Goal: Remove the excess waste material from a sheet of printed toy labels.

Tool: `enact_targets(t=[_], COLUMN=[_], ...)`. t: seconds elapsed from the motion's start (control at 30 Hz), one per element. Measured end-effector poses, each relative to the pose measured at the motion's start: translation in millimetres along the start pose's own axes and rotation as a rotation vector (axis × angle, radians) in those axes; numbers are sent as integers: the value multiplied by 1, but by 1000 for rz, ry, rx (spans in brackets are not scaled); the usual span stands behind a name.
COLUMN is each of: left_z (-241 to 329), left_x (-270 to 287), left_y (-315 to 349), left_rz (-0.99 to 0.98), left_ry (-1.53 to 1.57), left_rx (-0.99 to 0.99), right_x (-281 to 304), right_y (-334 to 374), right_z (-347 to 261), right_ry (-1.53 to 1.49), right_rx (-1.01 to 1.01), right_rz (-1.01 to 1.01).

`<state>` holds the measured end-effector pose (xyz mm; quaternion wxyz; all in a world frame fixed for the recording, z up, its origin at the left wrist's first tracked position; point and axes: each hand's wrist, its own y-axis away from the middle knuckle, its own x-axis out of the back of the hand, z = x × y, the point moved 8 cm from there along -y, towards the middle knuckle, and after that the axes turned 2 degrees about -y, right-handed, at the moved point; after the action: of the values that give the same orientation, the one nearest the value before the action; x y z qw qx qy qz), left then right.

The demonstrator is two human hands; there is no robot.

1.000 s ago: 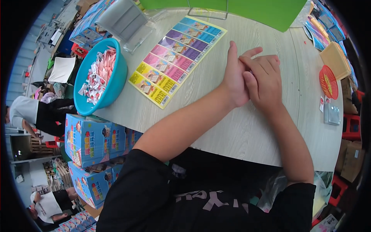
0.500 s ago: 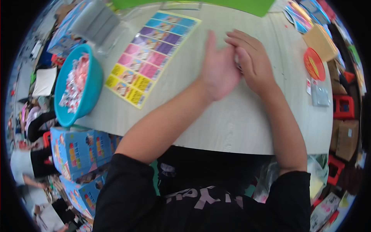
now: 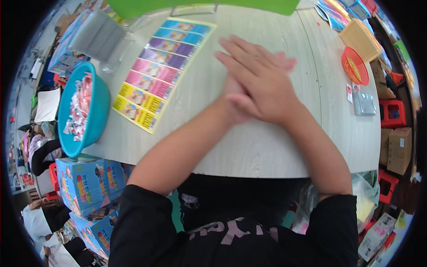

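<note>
"So, what's the biggest thing there?"

"A pale wood-grain table (image 3: 271,147), with a green board (image 3: 204,6) across its far edge."

"And after that?"

"Blue printed boxes (image 3: 91,182), stacked low on the left beside the table. Above them, at the table's left edge, is a turquoise basin (image 3: 99,115)."

"Where's the sticker sheet (image 3: 162,73)?"

"Flat on the table between the basin and the hands, slanting away from the person. Its rows run blue, purple, pink and yellow, far end to near. It's apart from the hands, just left of them."

"How are the hands?"

"Pressed together over the table. The right hand (image 3: 264,84) lies on top, its fingers stretched out and slightly spread, pointing up and left. The left hand (image 3: 233,86) is mostly covered underneath, fingertips poking out on the far right side. I can't tell if anything is between the palms."

"Anything smaller?"

"Near the table's right edge, a red basket (image 3: 363,78), with a small clear case (image 3: 365,103) just nearer the person. Smallest are the pink and white packets (image 3: 80,104) heaped in the basin."
</note>
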<state>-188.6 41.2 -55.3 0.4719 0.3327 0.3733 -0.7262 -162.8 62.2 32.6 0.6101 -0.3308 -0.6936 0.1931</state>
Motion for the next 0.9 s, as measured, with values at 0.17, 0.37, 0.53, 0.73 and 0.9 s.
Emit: enact_targets(t=[0.17,0.37,0.53,0.73,0.9], left_z=[14,65,58,37,18], left_x=[-25,-13,-9,-25,-44], left_y=[-1,-3,-7,-7,-4], left_rz=[160,247,203,126,101], left_ry=[-19,-191,-236,-251,-208], left_rx=[76,-109,-134,-53,42], right_x=[21,7,-6,7,19], right_y=[18,29,16,12,10], right_z=[47,64,15,7,24], right_ry=[-24,-105,-95,68,109], right_rx=[-190,-214,-93,-71,-141], right_rz=[-25,-8,-85,-53,-12])
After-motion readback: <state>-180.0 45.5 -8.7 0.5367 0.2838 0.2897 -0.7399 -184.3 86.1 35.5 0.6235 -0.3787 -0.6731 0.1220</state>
